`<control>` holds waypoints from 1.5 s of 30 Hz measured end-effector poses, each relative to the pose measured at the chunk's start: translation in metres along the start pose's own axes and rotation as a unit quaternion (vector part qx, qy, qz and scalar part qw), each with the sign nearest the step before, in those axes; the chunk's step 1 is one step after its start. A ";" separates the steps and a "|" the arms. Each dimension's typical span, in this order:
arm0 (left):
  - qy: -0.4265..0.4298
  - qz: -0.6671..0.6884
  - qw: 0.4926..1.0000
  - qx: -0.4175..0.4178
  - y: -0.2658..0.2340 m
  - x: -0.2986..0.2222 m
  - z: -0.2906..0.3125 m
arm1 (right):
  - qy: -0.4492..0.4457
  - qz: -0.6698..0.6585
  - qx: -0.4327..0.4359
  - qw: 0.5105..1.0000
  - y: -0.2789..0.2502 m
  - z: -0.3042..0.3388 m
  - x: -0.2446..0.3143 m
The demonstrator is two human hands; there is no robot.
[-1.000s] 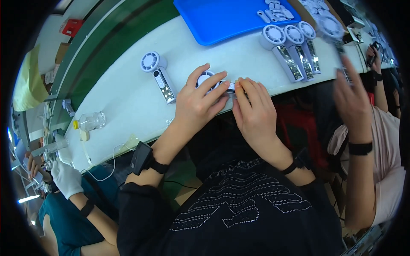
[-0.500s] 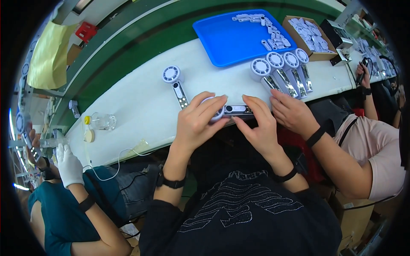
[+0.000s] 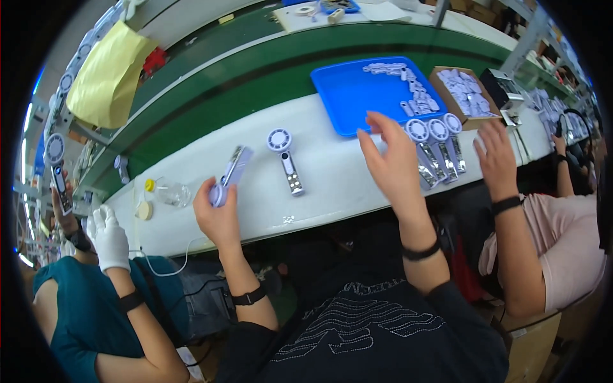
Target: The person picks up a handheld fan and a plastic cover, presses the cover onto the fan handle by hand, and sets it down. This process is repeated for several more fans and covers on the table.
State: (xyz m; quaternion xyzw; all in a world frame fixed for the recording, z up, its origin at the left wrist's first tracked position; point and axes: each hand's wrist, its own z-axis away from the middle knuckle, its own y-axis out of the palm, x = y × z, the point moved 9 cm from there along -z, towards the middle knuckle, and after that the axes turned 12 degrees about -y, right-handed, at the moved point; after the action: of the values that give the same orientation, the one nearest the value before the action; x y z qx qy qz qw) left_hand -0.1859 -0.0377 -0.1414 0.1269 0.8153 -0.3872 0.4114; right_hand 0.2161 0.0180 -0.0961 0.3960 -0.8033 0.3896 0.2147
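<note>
Left hand (image 3: 218, 216): grip pinching a handheld fan (image 3: 237, 167) above the tabletop (image 3: 332, 172), just inside its near edge. Right hand (image 3: 394, 167): grip spread close to clustered right-side fans (image 3: 445, 153). Open room surrounds the middle fan (image 3: 288, 166).

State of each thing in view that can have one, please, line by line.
Left hand: closed on the held fan.
Held fan: tilted, handle pointing away from the person.
Right hand: fingers spread, nothing visible in it.
Lone fan: lying down, untouched.
Grouped fans: side by side, partly hidden.
Bottle: on its side, capped.
Blue tray: partly filled.
Cardboard box: open, well filled.
</note>
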 end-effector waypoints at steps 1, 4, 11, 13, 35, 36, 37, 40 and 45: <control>-0.033 -0.031 0.999 -0.008 0.002 0.022 0.000 | 0.004 0.063 0.032 0.997 0.004 -0.021 -0.012; -0.011 -0.062 0.998 -0.020 0.010 0.025 0.003 | 0.095 0.230 0.129 0.960 -0.010 -0.089 -0.087; 0.200 0.025 0.975 -0.092 0.025 -0.090 0.059 | 0.133 0.433 0.227 0.862 0.004 -0.117 -0.224; 0.230 0.125 0.965 0.011 0.061 -0.118 0.077 | 0.107 0.433 0.244 0.861 0.011 -0.122 -0.223; 0.097 0.088 0.926 0.355 0.137 -0.136 0.103 | 0.193 -0.108 0.069 0.973 -0.053 0.077 -0.054; 0.090 0.075 0.929 0.351 0.133 -0.132 0.103 | 0.080 -0.082 0.063 0.991 -0.050 0.068 -0.042; 0.092 0.070 0.928 0.355 0.131 -0.130 0.105 | -0.035 -0.052 0.056 0.996 -0.046 0.062 -0.028; 0.142 0.017 0.943 0.301 0.118 -0.132 0.110 | -0.141 -0.068 0.062 0.986 -0.025 0.060 -0.009; 0.184 0.050 0.940 0.284 0.114 -0.148 0.108 | -0.126 -0.150 0.110 0.974 0.003 0.067 -0.006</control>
State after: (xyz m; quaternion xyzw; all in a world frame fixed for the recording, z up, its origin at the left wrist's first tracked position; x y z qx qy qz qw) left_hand 0.0289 -0.0248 -0.1266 0.3478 0.7255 -0.5516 0.2200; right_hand 0.2146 -0.0313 -0.1418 0.5790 -0.7075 0.3859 0.1234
